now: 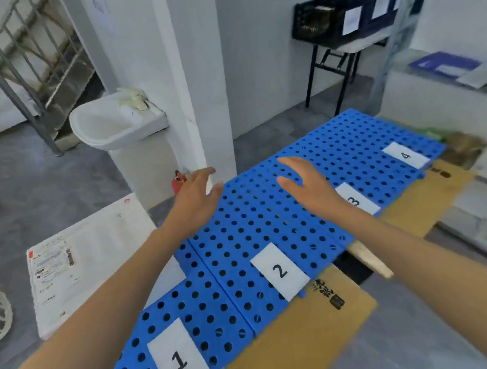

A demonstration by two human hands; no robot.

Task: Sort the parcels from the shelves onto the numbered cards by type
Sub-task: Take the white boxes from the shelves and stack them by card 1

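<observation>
Head view shows white numbered cards on blue perforated board.

The perforated panels are bright blue, dotted all over with an even grid of dark round holes. Card 1, card 2, card 3 and card 4 are white, each with a black numeral. The cardboard is tan-brown with black printed characters. The flat parcel is white, its label printed in black with small red marks. The floor is mottled grey. The basin is white, the crates are near-black with white labels, and the shelf parcel is blue with a white patch.
</observation>
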